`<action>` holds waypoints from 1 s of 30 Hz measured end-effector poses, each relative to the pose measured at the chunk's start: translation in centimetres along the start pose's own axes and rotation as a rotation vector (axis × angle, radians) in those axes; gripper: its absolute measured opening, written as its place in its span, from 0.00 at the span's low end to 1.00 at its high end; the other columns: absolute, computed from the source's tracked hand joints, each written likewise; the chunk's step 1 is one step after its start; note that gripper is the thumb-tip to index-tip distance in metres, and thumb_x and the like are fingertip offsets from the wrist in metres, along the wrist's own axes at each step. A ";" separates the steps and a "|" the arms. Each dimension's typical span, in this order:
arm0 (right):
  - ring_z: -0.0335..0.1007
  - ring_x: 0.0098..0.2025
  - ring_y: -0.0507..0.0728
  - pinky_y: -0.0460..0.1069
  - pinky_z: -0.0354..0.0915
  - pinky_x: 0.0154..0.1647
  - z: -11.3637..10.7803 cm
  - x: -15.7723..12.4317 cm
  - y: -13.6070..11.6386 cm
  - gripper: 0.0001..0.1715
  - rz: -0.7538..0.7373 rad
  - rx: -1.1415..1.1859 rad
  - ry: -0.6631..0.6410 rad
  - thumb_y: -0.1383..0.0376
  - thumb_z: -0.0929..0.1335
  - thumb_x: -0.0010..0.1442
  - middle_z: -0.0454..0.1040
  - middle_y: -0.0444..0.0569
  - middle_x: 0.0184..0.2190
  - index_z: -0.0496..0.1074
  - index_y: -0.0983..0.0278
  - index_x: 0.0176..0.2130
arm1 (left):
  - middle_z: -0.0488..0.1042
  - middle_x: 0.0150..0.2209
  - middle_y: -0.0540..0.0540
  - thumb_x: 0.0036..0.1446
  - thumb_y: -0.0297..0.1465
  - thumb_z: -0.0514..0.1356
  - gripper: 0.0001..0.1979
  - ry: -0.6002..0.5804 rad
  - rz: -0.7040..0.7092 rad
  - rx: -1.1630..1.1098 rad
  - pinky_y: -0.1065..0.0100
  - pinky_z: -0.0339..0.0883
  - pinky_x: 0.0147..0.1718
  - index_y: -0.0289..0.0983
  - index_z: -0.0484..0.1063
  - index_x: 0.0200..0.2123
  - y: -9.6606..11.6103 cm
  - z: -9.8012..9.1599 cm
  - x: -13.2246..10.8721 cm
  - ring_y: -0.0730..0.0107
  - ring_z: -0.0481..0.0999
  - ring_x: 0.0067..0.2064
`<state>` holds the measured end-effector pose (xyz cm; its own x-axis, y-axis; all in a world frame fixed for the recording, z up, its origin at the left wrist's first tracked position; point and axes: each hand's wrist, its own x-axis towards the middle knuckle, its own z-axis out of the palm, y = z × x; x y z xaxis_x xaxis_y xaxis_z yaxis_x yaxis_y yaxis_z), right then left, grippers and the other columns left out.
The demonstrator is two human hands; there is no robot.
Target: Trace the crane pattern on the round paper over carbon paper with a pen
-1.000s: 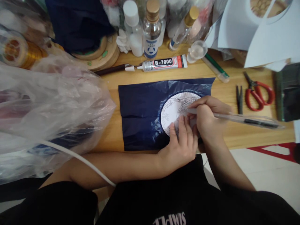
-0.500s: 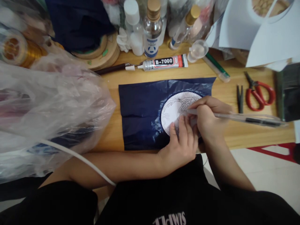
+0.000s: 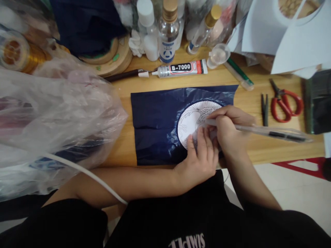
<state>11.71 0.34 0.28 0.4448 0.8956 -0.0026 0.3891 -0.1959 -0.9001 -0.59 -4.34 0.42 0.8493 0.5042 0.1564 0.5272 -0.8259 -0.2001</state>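
A round white paper [image 3: 190, 120] printed with a fine black line drawing lies on a dark blue sheet [image 3: 155, 127] with a creased, shiny area around the circle. Gripped in my right hand [image 3: 230, 132] is a clear pen [image 3: 271, 132], its barrel slanting out to the right and its tip end over the drawing. The exact tip is hidden by fingers. My left hand [image 3: 201, 153] rests open on the lower part of the paper, fingers spread and pressing it flat, close beside the right hand.
Behind the sheet lie a B-7000 glue tube [image 3: 182, 69], a green marker [image 3: 240, 72] and several bottles [image 3: 168, 38]. Red-handled scissors [image 3: 287, 103] and small black tweezers-like tips [image 3: 264, 109] lie to the right. Plastic bags [image 3: 64, 110] and a gold wire spool [image 3: 23, 51] crowd the left.
The pen's far end has shifted slightly left and down, with a small motion of my right hand. My left hand and the paper stay in place.
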 end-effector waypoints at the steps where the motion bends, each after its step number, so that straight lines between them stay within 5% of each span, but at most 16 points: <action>1: 0.65 0.19 0.48 0.44 0.61 0.20 0.0 0.0 0.0 0.14 0.000 -0.006 -0.002 0.72 0.61 0.45 0.70 0.38 0.16 0.73 0.62 0.21 | 0.71 0.53 0.25 0.66 0.45 0.44 0.33 -0.001 -0.001 0.000 0.51 0.69 0.46 0.20 0.67 0.55 0.0 0.0 0.0 0.41 0.72 0.54; 30: 0.64 0.18 0.47 0.43 0.60 0.18 0.0 0.0 0.0 0.13 -0.003 -0.004 -0.017 0.72 0.61 0.45 0.69 0.38 0.15 0.72 0.63 0.19 | 0.71 0.53 0.26 0.66 0.47 0.44 0.33 0.012 -0.008 0.008 0.51 0.68 0.46 0.22 0.68 0.55 0.0 0.1 0.1 0.41 0.73 0.54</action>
<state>11.74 0.37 0.33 0.4300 0.9028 -0.0074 0.3934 -0.1947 -0.8985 -0.52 -4.29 0.34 0.8447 0.5078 0.1693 0.5342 -0.8196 -0.2070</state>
